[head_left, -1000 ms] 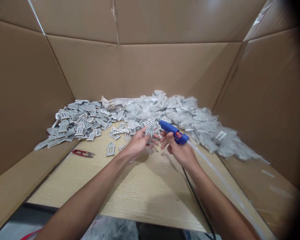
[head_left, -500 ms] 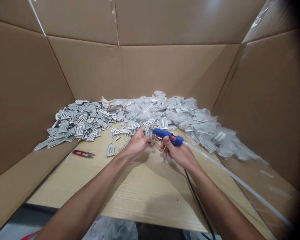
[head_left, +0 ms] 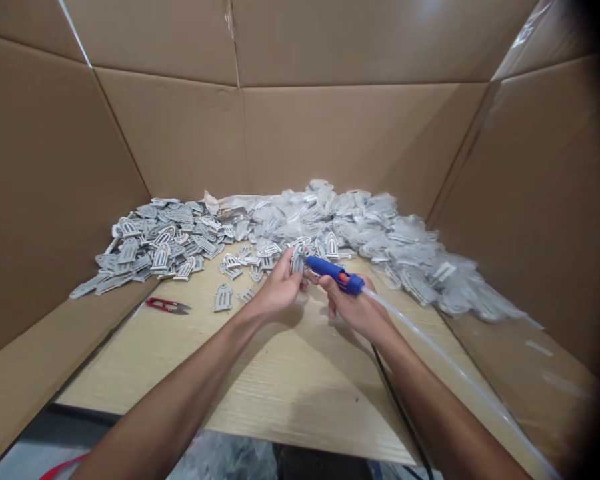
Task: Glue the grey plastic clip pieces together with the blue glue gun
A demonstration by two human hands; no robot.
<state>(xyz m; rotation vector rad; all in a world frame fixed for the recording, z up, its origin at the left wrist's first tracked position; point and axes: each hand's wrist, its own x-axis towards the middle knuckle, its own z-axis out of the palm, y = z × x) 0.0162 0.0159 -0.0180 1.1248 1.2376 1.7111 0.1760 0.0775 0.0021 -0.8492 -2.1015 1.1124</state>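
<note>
Between the fingers of my left hand (head_left: 281,288) is a small grey arched window-shaped piece (head_left: 298,259), held up above the table. My right hand (head_left: 355,305) is closed around a blue glue gun (head_left: 333,272), whose nozzle end is at the grey piece; whether it touches I cannot tell. A long translucent glue stick (head_left: 420,333) runs out of the gun's back, and a black cord (head_left: 393,393) hangs below my right wrist. Several loose arched pieces lie near my left hand, one grey piece (head_left: 223,297) apart from the others.
Red thread snips (head_left: 169,306) lie on the wooden table (head_left: 260,373) at the left. A heap of grey arched pieces (head_left: 145,250) stands at the back left. Plastic-bagged pieces (head_left: 380,233) pile up along the back and right. Cardboard walls (head_left: 360,140) enclose the table.
My right hand has shifted slightly left, and its fingers are closer to my left hand. The glue stick's trailing end has swung downward. The grey piece stays in my left hand.
</note>
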